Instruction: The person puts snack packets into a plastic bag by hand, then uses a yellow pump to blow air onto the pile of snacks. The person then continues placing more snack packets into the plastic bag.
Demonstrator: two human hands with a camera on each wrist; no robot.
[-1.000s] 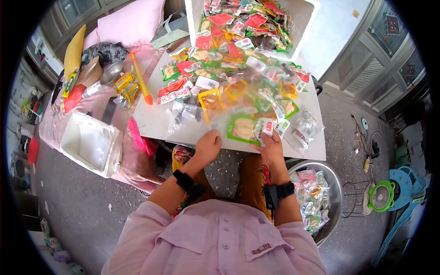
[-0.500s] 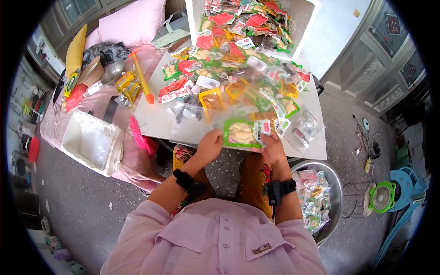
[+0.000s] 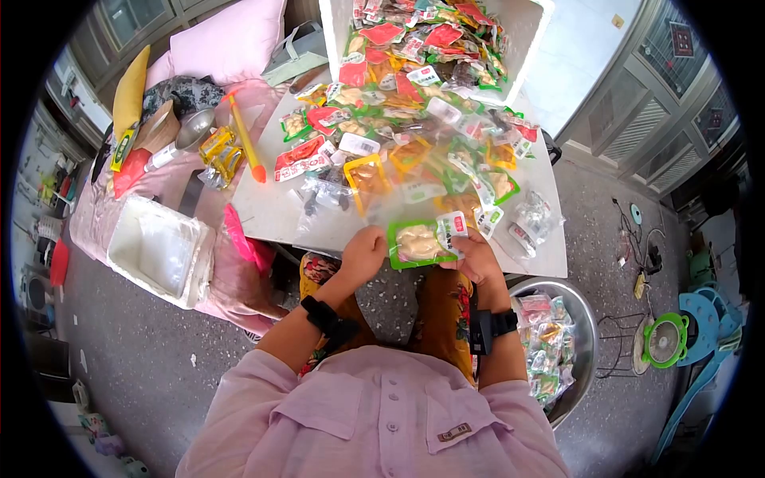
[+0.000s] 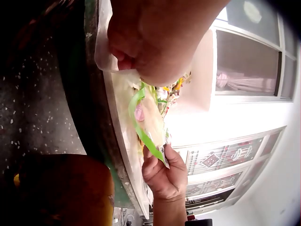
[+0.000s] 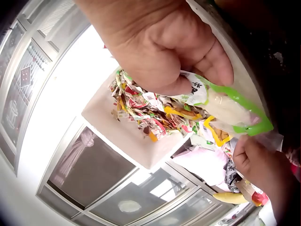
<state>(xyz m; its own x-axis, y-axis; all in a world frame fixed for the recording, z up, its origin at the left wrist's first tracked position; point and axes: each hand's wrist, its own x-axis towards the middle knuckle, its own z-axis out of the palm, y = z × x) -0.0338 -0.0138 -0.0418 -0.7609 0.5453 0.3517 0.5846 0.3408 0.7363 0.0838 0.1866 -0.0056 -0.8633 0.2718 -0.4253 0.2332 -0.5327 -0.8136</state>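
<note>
My right hand (image 3: 476,256) pinches a green-edged food packet (image 3: 417,242) by its white label end, thumb on top. Pale pieces show through the packet's clear window. In the right wrist view the same packet (image 5: 225,107) stretches from the right fingers toward my left hand (image 5: 256,157). That left hand, fingers curled, grips a clear plastic bag (image 4: 100,54) at the table's near edge, beside the packet's other end. More loose packets, edged in green, yellow and red, lie just beyond both hands, among them a yellow-edged packet (image 3: 366,178).
A white foam box (image 3: 532,48) full of packets stands at the table's far side. Clear bags (image 3: 535,221) lie at the table's right. A metal basin (image 3: 588,338) of bagged packets sits on the floor, lower right. An empty foam box (image 3: 151,247) is on the left.
The green-edged packet has come down and nearer to the body, levelling and then tilting up at its right end. My right hand moved with it; the left hand stayed nearly still.
</note>
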